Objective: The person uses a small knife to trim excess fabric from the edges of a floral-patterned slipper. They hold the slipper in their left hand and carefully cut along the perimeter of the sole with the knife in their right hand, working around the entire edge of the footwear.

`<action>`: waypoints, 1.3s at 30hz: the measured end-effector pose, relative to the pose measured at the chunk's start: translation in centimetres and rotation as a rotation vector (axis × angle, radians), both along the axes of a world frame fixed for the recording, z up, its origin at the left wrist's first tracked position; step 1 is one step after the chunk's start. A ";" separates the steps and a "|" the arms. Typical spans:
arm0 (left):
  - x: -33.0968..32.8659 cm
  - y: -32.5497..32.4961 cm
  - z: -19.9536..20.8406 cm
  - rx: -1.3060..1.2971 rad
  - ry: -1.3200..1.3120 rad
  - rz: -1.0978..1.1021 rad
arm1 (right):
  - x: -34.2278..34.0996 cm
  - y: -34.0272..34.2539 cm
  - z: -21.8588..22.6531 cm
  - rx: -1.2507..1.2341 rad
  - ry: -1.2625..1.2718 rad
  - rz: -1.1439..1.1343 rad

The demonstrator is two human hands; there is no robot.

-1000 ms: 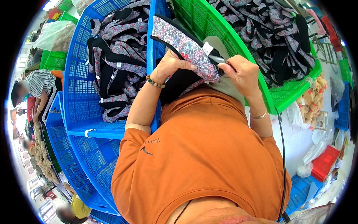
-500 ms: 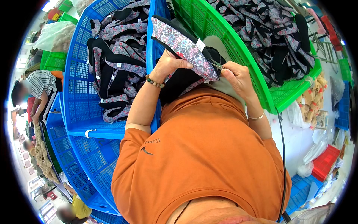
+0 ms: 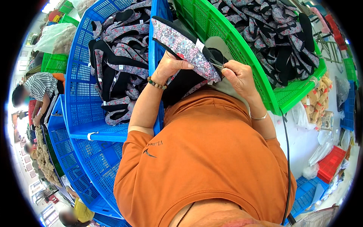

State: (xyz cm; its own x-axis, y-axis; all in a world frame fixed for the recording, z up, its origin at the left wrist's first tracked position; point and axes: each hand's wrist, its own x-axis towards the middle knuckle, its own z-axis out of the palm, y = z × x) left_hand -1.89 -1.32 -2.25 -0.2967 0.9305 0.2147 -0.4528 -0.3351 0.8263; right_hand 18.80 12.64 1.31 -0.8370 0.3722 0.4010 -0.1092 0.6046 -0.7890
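My left hand (image 3: 169, 67) is closed on the near edge of a floral fabric piece (image 3: 181, 41), its thumb lying on the printed side. The piece is long and sock-like, with a black border and a small white tag (image 3: 200, 45). In my right hand (image 3: 239, 77) is a slim pointed metal tool (image 3: 216, 64); whether it is snips or tweezers I cannot tell. Its tip lies against the black border at the piece's right end. More black and floral fabric hangs below, against my orange shirt.
On the left, a blue crate (image 3: 81, 75) holds many similar floral and black pieces. A green crate (image 3: 242, 49) at the right holds more. Empty blue crates (image 3: 98, 159) are stacked below left. A black cord (image 3: 287, 151) runs down beside my right arm. A co-worker (image 3: 39, 87) bends at far left.
The floral piece and its tag have shifted slightly left. My right hand and the metal tool have moved a little left and down along the border.
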 end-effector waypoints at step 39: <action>-0.3 0.3 0.1 0.087 -0.138 -0.009 | 0.7 0.1 0.0 0.164 0.141 -0.064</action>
State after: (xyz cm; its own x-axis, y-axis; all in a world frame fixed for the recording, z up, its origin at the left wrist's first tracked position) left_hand -2.18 -0.98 -2.19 -0.3203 0.9130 0.2526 -0.5631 -0.3980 0.7242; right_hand 19.51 12.72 1.28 -0.7453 0.3425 0.5720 -0.1689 0.7329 -0.6590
